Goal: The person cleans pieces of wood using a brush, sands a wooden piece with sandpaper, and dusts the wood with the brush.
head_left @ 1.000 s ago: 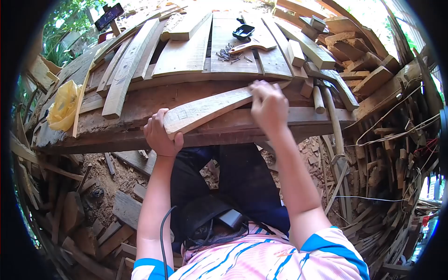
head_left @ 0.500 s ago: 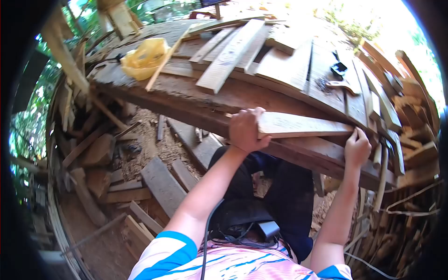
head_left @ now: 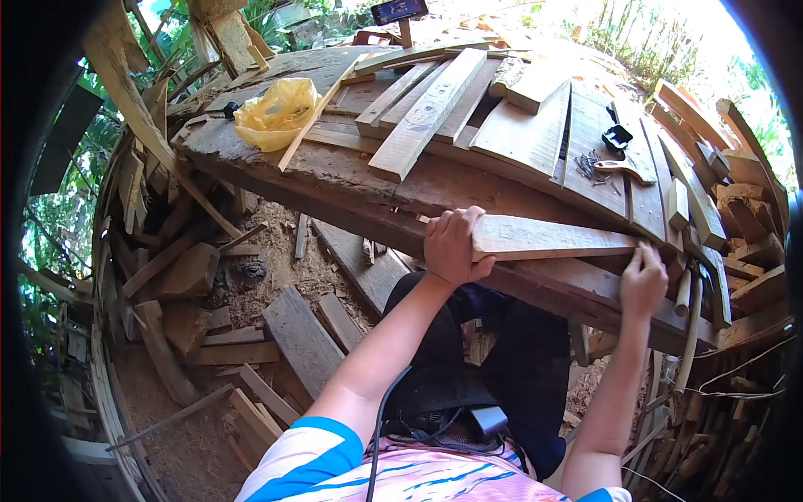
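Observation:
A pale, tapering wooden piece (head_left: pixel 548 238) lies across the front of the thick, rough timber bench (head_left: pixel 351 191). My left hand (head_left: pixel 452 246) is closed round its wide end, with the thumb on the near side. At the narrow end, my right hand (head_left: pixel 643 280) has its fingers pinched on the tip. Past that tip, two tool handles (head_left: pixel 683 293) hang over the bench edge. Behind the piece, boards (head_left: pixel 525 134) carry a cluster of nails (head_left: pixel 590 167), a curved wooden handle (head_left: pixel 627 170) and a small black case (head_left: pixel 617 136).
A yellow plastic bag (head_left: pixel 278 115) sits at the bench's left, beside a thin strip (head_left: pixel 322 113). A phone on a stand (head_left: pixel 399 10) is at the back. Offcuts (head_left: pixel 303 339) and sawdust cover the ground at left. Stacked wood (head_left: pixel 753 217) stands at right.
The view has swung left, so the bench appears tilted and further right. My right hand, blurred over the piece's narrow part before, is now at its tip. My left hand still grips the wide end.

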Demonstrator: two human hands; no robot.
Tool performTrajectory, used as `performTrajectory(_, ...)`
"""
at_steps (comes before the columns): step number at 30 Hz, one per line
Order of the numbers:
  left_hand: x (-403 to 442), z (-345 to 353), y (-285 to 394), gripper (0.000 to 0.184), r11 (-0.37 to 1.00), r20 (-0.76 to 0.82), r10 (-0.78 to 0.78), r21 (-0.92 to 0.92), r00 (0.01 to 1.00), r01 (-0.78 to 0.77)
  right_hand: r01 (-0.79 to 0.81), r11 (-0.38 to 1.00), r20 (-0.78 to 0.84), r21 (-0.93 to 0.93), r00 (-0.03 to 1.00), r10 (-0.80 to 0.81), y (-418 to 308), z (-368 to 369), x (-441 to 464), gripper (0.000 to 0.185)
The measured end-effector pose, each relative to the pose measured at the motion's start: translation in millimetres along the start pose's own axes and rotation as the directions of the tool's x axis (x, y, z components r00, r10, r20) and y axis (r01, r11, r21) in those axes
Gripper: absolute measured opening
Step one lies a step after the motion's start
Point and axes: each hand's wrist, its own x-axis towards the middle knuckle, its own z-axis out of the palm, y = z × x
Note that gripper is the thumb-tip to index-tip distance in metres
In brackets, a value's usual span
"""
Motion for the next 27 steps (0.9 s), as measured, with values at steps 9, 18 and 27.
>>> performTrajectory(9, -2, 0, -1, 0.082, 1.000, 0.033, -0.002, -0.017, 0.999, 0.002, 0.449, 0.800, 0.156, 0.398, 0.827, -0.541, -126, 3, -59, 0.019)
performTrajectory(18, -4, 1, -1, 0.083, 1.000, 0.027, -0.011, 0.012, 1.000, 0.011, 0.292, 0.947, 0.033, 0.134, 0.954, -0.299, -80, 20, -35, 0.021)
performTrajectory(27, -1, -1, -2, 0.083, 1.000, 0.031, -0.005, 0.010, 1.000, 0.005, 0.389, 0.870, 0.204, 0.305, 0.865, -0.458, -98, 15, -19, 0.021)
